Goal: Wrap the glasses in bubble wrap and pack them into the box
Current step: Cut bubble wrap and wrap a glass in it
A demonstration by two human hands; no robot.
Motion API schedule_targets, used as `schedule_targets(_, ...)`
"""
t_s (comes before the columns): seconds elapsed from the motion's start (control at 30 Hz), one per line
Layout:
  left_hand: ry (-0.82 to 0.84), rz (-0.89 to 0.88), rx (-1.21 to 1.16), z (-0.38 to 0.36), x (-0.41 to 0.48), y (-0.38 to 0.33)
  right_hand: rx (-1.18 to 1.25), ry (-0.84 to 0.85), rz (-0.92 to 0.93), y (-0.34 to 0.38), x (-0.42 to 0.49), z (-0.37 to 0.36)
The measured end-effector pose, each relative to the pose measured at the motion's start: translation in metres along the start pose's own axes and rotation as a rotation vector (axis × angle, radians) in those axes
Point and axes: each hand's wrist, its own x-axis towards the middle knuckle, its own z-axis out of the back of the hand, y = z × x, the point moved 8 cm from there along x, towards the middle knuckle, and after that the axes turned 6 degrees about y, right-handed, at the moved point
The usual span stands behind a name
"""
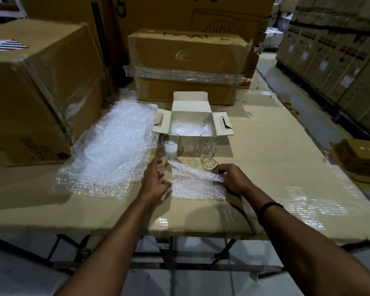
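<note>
Pull the bubble wrap sheet (198,189) taut by the far edge pinched in the right fingers (218,170), flatten its left side with the released left fingers (155,167), then seat the stuffed glass (170,146).

A warehouse: stacked cartons (333,50) surround the packing table (276,167).

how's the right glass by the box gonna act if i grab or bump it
The right glass is clear, smooth glass, so probably fragile and slippery in bare fingers. It stands upright and tall for its base, so a bump near the rim could tip it. On its side, it would likely roll.
</note>
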Motion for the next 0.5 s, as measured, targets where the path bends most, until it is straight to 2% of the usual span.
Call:
schedule_targets(0.13,0.032,-0.020,0.067,-0.007,0.009,-0.002,0.011,0.109,-0.010,-0.005,-0.002,-0.007)
schedule_targets(0.27,0.031,-0.166,0.620,-0.009,0.013,-0.010,-0.092,0.222,-0.013,0.004,-0.003,-0.003)
schedule_targets(0.37,0.101,-0.264,0.720,-0.015,0.008,-0.012,-0.184,0.269,-0.030,0.007,-0.002,0.001)
schedule_targets(0.5,0.097,-0.276,0.814,-0.014,-0.002,-0.015,-0.180,0.272,-0.117,0.003,-0.003,0.005)
